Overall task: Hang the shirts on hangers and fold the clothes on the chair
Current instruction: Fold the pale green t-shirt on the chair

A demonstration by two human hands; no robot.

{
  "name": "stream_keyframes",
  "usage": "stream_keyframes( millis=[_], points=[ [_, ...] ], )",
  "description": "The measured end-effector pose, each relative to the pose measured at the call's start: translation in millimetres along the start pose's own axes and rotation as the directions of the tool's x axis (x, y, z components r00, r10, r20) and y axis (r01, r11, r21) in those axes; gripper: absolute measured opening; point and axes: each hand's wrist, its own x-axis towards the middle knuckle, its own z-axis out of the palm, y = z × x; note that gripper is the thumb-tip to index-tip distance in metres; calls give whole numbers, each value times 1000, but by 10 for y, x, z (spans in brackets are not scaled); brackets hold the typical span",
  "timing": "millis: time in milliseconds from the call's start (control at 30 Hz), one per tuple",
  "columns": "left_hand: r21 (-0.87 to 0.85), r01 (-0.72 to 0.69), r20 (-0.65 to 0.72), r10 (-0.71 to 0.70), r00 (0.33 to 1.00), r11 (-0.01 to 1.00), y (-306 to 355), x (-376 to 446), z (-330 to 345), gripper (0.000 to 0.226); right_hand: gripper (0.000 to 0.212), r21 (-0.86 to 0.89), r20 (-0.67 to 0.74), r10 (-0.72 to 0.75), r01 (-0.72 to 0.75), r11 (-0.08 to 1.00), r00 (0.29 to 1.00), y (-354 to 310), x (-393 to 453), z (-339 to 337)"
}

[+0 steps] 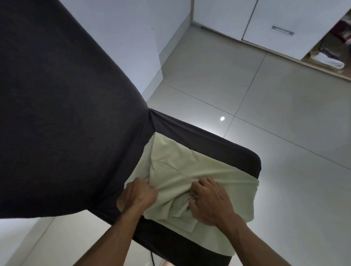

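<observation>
A pale green garment (191, 165) lies spread over the seat of a chair (226, 149) that wears a dark grey cover. Its right part hangs over the seat's right edge. My left hand (137, 195) grips a bunch of the cloth at the garment's left side, close to the chair back. A little to the right, my right hand (210, 200) has its fingers curled into a gathered fold near the garment's middle. Both hands sit at the near side of the seat. No hanger is in view.
The chair back (57, 107) fills the left of the view. Pale floor tiles (272, 117) surround the chair. White cupboard doors (276, 18) stand at the back, and an open shelf (332, 57) with folded clothes is at the far right.
</observation>
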Motion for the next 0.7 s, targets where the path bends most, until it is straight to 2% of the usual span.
stream_keyframes(
  millis=[167, 267, 367, 500, 600, 700],
  points=[
    [-92, 10, -81, -18, 997, 996, -48, 26, -85, 39, 25, 35, 7, 3, -3, 999, 1000, -9, 36, -24],
    [-186, 5, -81, -20, 997, 982, -117, 85, -77, 42, 27, 20, -12, -47, 47, 999, 999, 38, 20, -45],
    [-200, -87, -88, 71, 994, 976, -67, 168, -42, 43, 29, -81, 3, -113, 113, 990, 994, 58, -25, -19],
    [-231, -159, -132, 131, 983, 960, 68, 192, -16, 43, 25, -142, -28, -112, 107, 984, 993, 22, -42, 44],
    [-220, -200, -191, 159, 969, 955, 72, 162, 10, 38, 22, -80, -44, -95, 92, 993, 994, 4, -70, 54],
    [-196, -234, -235, 186, 954, 952, 7, 114, -10, 33, 16, 96, -110, -38, 48, 994, 993, -11, -117, -17]
  ],
)
